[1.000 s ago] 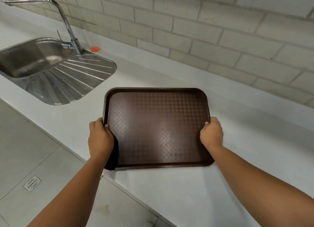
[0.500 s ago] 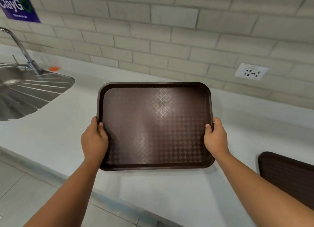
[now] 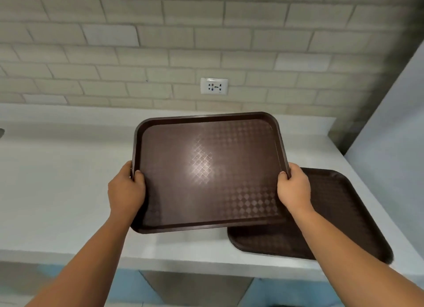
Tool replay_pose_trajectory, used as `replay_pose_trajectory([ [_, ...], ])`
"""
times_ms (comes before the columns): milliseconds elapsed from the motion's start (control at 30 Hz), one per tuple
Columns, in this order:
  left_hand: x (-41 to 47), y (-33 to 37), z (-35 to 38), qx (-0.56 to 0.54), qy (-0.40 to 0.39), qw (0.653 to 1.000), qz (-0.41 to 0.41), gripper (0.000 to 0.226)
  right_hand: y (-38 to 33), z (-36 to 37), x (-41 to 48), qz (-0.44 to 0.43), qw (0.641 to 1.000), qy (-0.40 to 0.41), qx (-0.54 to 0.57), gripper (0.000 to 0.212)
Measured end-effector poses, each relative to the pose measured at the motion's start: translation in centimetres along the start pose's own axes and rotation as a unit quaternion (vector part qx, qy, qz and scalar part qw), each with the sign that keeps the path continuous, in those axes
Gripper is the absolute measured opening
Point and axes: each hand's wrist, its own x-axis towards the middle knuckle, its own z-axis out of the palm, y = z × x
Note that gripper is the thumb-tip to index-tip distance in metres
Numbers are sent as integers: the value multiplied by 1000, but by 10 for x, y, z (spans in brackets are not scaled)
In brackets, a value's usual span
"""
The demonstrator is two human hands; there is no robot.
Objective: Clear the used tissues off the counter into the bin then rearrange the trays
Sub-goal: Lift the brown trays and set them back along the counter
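Observation:
I hold a dark brown plastic tray (image 3: 206,146) in the air above the white counter (image 3: 57,180), slightly tilted. My left hand (image 3: 126,189) grips its left edge, thumb over the rim. My right hand (image 3: 293,187) grips its right edge the same way. A second brown tray (image 3: 344,215) lies flat on the counter at the right, near the front edge, partly hidden under the held tray and my right forearm. No tissues are in view.
A tiled wall with a white socket (image 3: 214,86) runs behind the counter. A pale side wall (image 3: 390,123) closes the counter's right end. Below the front edge are cabinet fronts (image 3: 183,290).
I have carried the tray to the right along the counter, away from the sink, which has left the view. The second tray is now mostly visible under the held tray's right side.

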Motion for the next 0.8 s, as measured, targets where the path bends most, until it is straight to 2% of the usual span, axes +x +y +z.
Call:
replay_pose_trajectory([
  [167,-40,38,46,1,-95,995,25,26,55,-71,-6,48,996,52,-49,25],
  [333,-79,74,90,-22,-105,994,26,29,113,-122,4,71,990,86,-85,20],
  [433,-98,92,114,-30,-132,991,10,28,139,-144,10,80,990,71,-96,13],
  [600,-111,101,140,-20,-218,976,-5,36,173,-153,13,97,985,21,-138,15],
  [800,-112,97,159,21,-244,969,10,38,188,-150,12,104,978,14,-183,15],
])
